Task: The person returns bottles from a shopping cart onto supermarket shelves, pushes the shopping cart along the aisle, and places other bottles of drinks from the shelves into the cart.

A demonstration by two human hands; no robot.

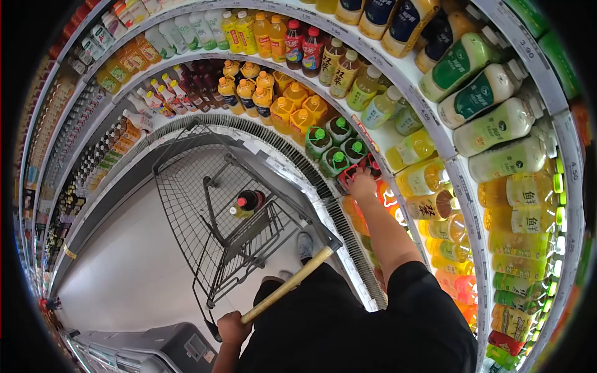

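My left hand is wrapped round the left end of the pale yellow handle bar of a wire shopping cart. A dark bottle with a red label lies in the cart, beside a smaller yellowish item. Stretched out to the right, my right hand has its fingers curled over the top of a large dark bottle with a red handle on the lowest shelf. The fingertips are partly hidden there. Just beyond stand several dark bottles with green caps and handles.
Curved shelves of drinks wrap round the far and right sides, edged with price strips. Large orange juice bottles stand past the green-capped ones. A black grille runs along the shelf front. A grey cabinet stands at lower left.
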